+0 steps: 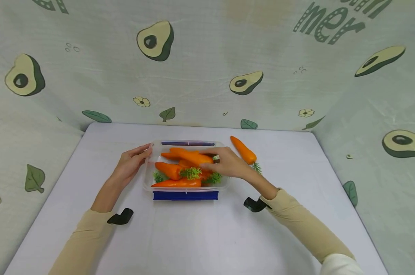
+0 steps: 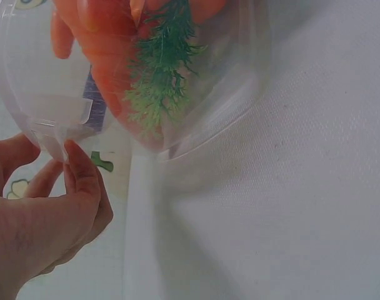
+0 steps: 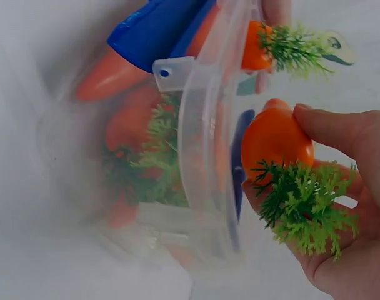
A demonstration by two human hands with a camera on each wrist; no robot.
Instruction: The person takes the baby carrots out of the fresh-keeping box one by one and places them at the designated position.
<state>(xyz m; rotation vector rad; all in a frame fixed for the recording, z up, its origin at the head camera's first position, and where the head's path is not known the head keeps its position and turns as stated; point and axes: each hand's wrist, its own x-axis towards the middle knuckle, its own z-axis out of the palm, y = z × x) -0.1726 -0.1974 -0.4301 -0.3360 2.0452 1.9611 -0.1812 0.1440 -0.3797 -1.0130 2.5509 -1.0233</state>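
Note:
A clear plastic container (image 1: pixel 224 185) with blue clips (image 1: pixel 185 196) stands on the table, holding several toy carrots (image 1: pixel 167 170) with green leafy tops. My left hand (image 1: pixel 130 164) is at its left side; the left wrist view shows thumb and fingers pinching a clear tab (image 2: pixel 51 140) at the rim. Over the container's right part, my right hand (image 1: pixel 228 162) grips an orange carrot (image 1: pixel 191 154) above the others. In the right wrist view, the thumb presses the thick end of this carrot (image 3: pixel 277 140), and its green top hangs over the palm.
Another carrot (image 1: pixel 242 149) lies on the white table (image 1: pixel 193 236), right of the container and behind my right wrist. A cloth (image 1: pixel 200 68) with avocado prints rises behind the table and along both sides. Black wrist mounts (image 1: pixel 120 217) stick out from both sleeves.

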